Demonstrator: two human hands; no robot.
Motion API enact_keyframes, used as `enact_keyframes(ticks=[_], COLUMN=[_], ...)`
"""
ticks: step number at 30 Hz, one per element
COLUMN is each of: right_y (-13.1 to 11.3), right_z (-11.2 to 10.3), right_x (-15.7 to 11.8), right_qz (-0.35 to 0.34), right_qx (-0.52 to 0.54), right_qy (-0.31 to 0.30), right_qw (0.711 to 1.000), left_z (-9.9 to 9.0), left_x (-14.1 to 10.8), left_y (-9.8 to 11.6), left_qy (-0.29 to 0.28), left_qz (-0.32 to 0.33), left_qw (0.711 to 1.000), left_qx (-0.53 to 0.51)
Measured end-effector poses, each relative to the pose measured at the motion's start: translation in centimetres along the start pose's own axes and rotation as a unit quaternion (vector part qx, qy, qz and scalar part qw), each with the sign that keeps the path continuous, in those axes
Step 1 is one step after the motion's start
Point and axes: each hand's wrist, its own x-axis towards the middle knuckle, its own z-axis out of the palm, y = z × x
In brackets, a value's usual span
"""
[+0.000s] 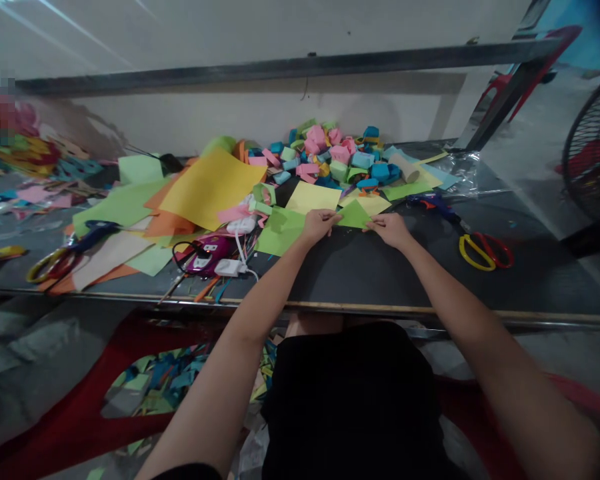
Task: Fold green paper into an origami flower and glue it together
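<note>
A small piece of green paper (355, 215) is stretched between my two hands just above the dark table. My left hand (321, 224) pinches its left corner, and my right hand (390, 229) grips the right corner. Beside my left hand lies a larger green sheet (281, 231). Behind the held piece are pale yellow sheets (313, 199). Farther back rises a heap of small folded paper pieces (337, 153) in pink, blue, green and yellow. A cardboard tube (404, 167) leans at the heap's right side.
Scissors with yellow and red handles (485, 252) lie right of my hands; another pair (75, 250) is at the left. A purple power strip (210, 253) with plugs sits near the front edge. Yellow sheets (215, 187) cover the left side. A fan (597, 147) stands at the right.
</note>
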Motion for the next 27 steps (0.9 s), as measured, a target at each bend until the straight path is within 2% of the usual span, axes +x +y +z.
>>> enact_keyframes(ticks=[4, 7, 12, 16, 19, 22, 27], right_y=[-0.1, -0.4, -1.2, -1.1, -0.7, -0.2, 0.5], right_z=[0.1, 0.0, -0.2, -0.1, 0.0, 0.0, 0.1], right_x=[0.1, -0.3, -0.6, -0.4, -0.3, -0.1, 0.0], right_qz=[0.003, 0.022, 0.043, 0.055, 0.068, 0.065, 0.044], right_qx=[0.016, 0.065, 0.116, 0.121, 0.112, 0.095, 0.040], right_qy=[0.006, -0.007, -0.037, -0.017, 0.010, 0.006, 0.020], right_qw=[1.000, 0.998, 0.992, 0.991, 0.991, 0.993, 0.998], left_z=[-0.1, 0.0, -0.1, -0.3, -0.4, -0.3, 0.0], left_x=[0.3, 0.4, 0.6, 0.6, 0.4, 0.4, 0.5], left_y=[-0.4, -0.4, -0.3, -0.1, 0.2, 0.5, 0.3], left_qy=[-0.050, -0.085, -0.082, -0.091, -0.107, -0.126, -0.115], left_qz=[0.016, -0.004, -0.025, -0.033, -0.039, -0.042, -0.030], left_qw=[0.999, 0.996, 0.996, 0.994, 0.992, 0.990, 0.992], left_qx=[0.007, 0.004, -0.037, -0.054, -0.051, -0.039, -0.042])
